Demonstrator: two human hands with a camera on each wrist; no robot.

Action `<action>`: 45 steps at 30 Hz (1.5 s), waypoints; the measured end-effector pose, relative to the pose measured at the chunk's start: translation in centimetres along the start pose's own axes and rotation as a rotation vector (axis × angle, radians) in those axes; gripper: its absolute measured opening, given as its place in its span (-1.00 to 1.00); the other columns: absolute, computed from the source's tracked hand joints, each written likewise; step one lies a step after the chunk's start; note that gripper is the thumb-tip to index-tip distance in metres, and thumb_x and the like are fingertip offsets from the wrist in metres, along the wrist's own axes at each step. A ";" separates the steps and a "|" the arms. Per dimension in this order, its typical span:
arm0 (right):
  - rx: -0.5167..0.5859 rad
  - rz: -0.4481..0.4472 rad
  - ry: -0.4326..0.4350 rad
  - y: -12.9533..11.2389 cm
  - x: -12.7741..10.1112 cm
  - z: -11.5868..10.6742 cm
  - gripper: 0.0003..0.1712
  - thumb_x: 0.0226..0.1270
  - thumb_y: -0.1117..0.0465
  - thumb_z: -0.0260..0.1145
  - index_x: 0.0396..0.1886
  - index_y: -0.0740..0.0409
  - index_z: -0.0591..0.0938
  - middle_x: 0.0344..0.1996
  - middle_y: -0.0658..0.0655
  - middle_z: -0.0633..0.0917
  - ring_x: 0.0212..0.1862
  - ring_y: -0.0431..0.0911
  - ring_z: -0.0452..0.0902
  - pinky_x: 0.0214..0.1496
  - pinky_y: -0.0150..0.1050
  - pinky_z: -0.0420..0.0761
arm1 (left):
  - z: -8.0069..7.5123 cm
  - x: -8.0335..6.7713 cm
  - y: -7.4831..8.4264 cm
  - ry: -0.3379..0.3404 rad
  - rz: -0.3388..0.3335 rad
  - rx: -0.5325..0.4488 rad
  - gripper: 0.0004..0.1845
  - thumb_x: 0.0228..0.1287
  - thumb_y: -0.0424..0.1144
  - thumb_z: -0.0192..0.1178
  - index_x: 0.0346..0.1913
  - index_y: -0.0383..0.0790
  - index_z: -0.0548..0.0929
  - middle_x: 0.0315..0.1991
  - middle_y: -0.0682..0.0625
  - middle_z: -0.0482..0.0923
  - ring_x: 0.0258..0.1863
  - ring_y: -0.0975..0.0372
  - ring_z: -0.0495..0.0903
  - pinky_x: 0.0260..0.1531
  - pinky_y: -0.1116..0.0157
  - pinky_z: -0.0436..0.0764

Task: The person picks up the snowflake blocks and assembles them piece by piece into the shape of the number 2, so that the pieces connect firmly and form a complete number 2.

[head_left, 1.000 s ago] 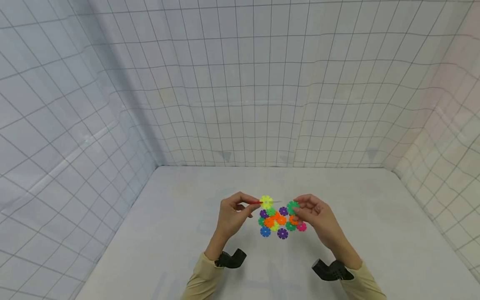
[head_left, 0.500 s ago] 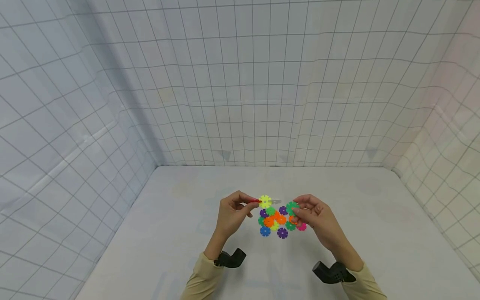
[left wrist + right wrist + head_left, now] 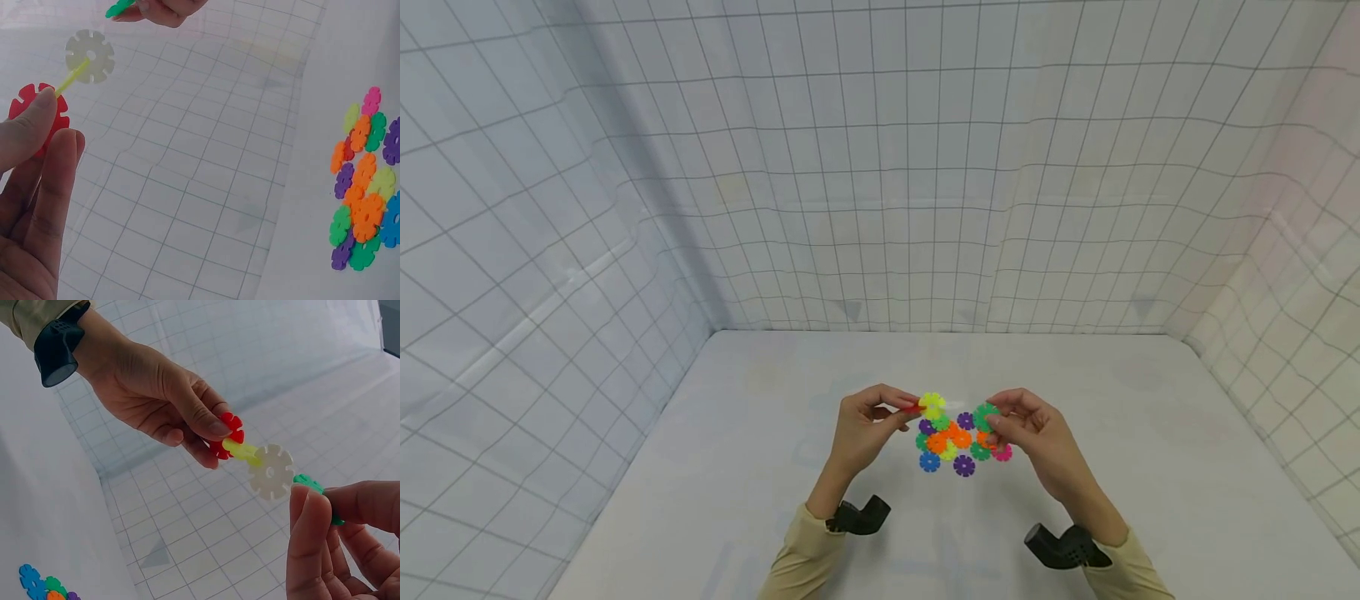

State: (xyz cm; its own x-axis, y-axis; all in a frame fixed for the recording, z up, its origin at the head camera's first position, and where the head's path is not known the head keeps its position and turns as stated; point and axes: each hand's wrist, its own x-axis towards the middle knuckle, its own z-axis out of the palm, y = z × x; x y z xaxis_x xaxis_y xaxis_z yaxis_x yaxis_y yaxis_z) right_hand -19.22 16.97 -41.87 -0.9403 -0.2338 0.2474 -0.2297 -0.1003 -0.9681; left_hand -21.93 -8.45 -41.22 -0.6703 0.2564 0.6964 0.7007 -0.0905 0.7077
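Head view: left hand (image 3: 867,427) pinches a red disc (image 3: 914,407) with a yellow disc (image 3: 932,404) slotted on it and a white disc (image 3: 953,405) at the far end, the chain held in the air above the pile (image 3: 958,446) of loose discs on the desk (image 3: 760,467). Right hand (image 3: 1033,433) pinches a green disc (image 3: 984,414), just beside the white one, not touching. Versus the earlier frames the yellow disc now shows more edge-on and sits slightly lower, so the left hand has rolled the chain a bit; hands otherwise hold position, gap to the green disc about the same. My read: aligning slots before mating green to white, join not made yet. Left wrist view: thumb and forefinger grip closed on the red disc (image 3: 34,115), yellow piece (image 3: 70,77) runs up into the white disc (image 3: 90,55), green disc (image 3: 119,9) at the top edge in the other hand (image 3: 165,9); pile (image 3: 365,187) lies on the desk well to the right. Right wrist view: right fingers (image 3: 309,540) curled tight on the green disc (image 3: 312,487), its edge just short of the white disc (image 3: 270,471); left hand (image 3: 156,403) holds red (image 3: 226,434) and yellow (image 3: 240,450) in line.
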 end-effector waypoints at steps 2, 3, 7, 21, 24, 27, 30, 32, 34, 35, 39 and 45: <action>-0.015 -0.022 -0.002 0.0 -0.1 0.0 -0.73 0.33 0.37 0.24 -0.04 0.44 0.48 -0.36 0.15 0.59 -0.44 -0.08 0.59 -0.32 -0.30 0.61 | 0.0 0.0 0.0 -0.001 -0.001 0.001 -0.84 0.03 -0.76 0.19 -0.35 -0.53 0.61 -0.31 -0.35 0.62 -0.49 -0.04 0.66 -0.54 0.14 0.63; -0.017 -0.034 -0.004 0.0 -0.1 0.1 -0.74 0.33 0.38 0.23 -0.04 0.45 0.49 -0.35 0.15 0.59 -0.44 -0.10 0.59 -0.32 -0.30 0.61 | -0.1 0.0 0.0 -0.003 -0.003 0.001 -0.84 0.03 -0.76 0.19 -0.36 -0.53 0.61 -0.31 -0.35 0.62 -0.49 -0.03 0.66 -0.53 0.14 0.63; -0.013 -0.069 -0.016 -0.1 -0.1 0.1 -0.75 0.33 0.41 0.22 -0.05 0.46 0.50 -0.34 0.15 0.61 -0.45 -0.08 0.57 -0.34 -0.29 0.61 | -0.1 0.0 0.1 -0.015 0.000 0.015 -0.82 0.02 -0.76 0.20 -0.37 -0.50 0.61 -0.30 -0.34 0.62 -0.46 0.04 0.67 -0.50 0.15 0.64; -0.118 -0.139 0.031 0.1 -0.2 0.4 -0.81 0.30 0.42 0.25 -0.12 0.39 0.51 -0.41 0.26 0.60 -0.46 -0.05 0.56 -0.35 -0.28 0.62 | 0.1 0.0 0.3 -0.036 0.042 0.032 -0.80 -0.02 -0.78 0.21 -0.37 -0.49 0.60 -0.31 -0.34 0.62 -0.39 0.03 0.67 -0.46 0.16 0.64; -0.134 -0.165 0.037 0.1 -0.2 0.4 -0.83 0.30 0.44 0.24 -0.12 0.37 0.52 -0.41 0.26 0.61 -0.45 0.00 0.56 -0.33 -0.26 0.63 | 0.1 0.0 0.3 -0.040 0.041 0.031 -0.80 -0.03 -0.78 0.22 -0.37 -0.49 0.61 -0.31 -0.33 0.62 -0.38 0.03 0.68 -0.44 0.16 0.65; -0.149 -0.171 0.028 0.1 -0.1 0.4 -0.83 0.30 0.43 0.24 -0.13 0.36 0.53 -0.40 0.26 0.62 -0.45 0.03 0.57 -0.36 -0.26 0.62 | 0.1 0.0 0.3 -0.046 0.038 0.030 -0.80 -0.03 -0.77 0.22 -0.38 -0.48 0.61 -0.31 -0.33 0.62 -0.37 0.05 0.68 -0.41 0.17 0.65; -0.147 -0.165 0.012 0.1 -0.1 0.3 -0.83 0.30 0.42 0.25 -0.13 0.37 0.54 -0.40 0.26 0.63 -0.46 0.01 0.57 -0.39 -0.27 0.61 | 0.1 0.0 0.3 -0.054 0.039 0.031 -0.80 -0.03 -0.77 0.22 -0.38 -0.48 0.60 -0.31 -0.33 0.62 -0.35 0.06 0.67 -0.39 0.18 0.65; -0.143 -0.168 0.006 0.1 -0.1 0.3 -0.83 0.29 0.43 0.25 -0.13 0.38 0.54 -0.40 0.26 0.63 -0.47 -0.01 0.57 -0.41 -0.28 0.60 | 0.1 0.0 0.3 -0.060 0.042 0.030 -0.80 -0.03 -0.77 0.22 -0.38 -0.48 0.60 -0.31 -0.32 0.62 -0.35 0.06 0.67 -0.39 0.18 0.65; -0.139 -0.179 0.005 0.1 -0.1 0.3 -0.82 0.29 0.45 0.24 -0.13 0.38 0.54 -0.40 0.27 0.63 -0.48 0.00 0.55 -0.41 -0.29 0.60 | 0.1 0.0 0.3 -0.063 0.048 0.030 -0.79 -0.03 -0.77 0.22 -0.38 -0.48 0.60 -0.31 -0.32 0.62 -0.35 0.05 0.67 -0.39 0.17 0.65; -0.139 -0.184 0.008 0.0 -0.1 0.3 -0.82 0.28 0.46 0.24 -0.13 0.38 0.54 -0.41 0.27 0.63 -0.48 0.00 0.55 -0.42 -0.29 0.60 | 0.0 0.0 0.3 -0.064 0.050 0.029 -0.79 -0.03 -0.78 0.22 -0.37 -0.48 0.60 -0.31 -0.32 0.62 -0.35 0.05 0.67 -0.39 0.16 0.64; -0.134 -0.210 0.016 0.0 -0.1 0.4 -0.82 0.27 0.49 0.23 -0.13 0.39 0.54 -0.41 0.26 0.63 -0.48 -0.01 0.54 -0.42 -0.30 0.59 | 0.0 0.0 0.3 -0.059 0.058 0.035 -0.79 -0.03 -0.77 0.22 -0.37 -0.48 0.61 -0.31 -0.32 0.62 -0.34 0.05 0.67 -0.38 0.16 0.64; -0.155 -0.225 0.020 -0.1 -0.3 0.5 -0.81 0.25 0.49 0.26 -0.14 0.36 0.56 -0.39 0.25 0.64 -0.49 0.02 0.55 -0.41 -0.28 0.61 | 0.0 0.0 0.4 -0.048 0.082 0.032 -0.78 -0.05 -0.80 0.21 -0.39 -0.49 0.60 -0.32 -0.33 0.62 -0.33 0.04 0.66 -0.37 0.16 0.64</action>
State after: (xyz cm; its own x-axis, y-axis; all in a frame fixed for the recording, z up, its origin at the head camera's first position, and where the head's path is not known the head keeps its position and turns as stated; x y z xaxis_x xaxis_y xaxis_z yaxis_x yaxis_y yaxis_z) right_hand -18.84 16.58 -41.83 -0.8658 -0.2028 0.4575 -0.4675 0.0018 -0.8840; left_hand -21.67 -8.43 -40.92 -0.5988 0.2950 0.7446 0.7604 -0.0827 0.6442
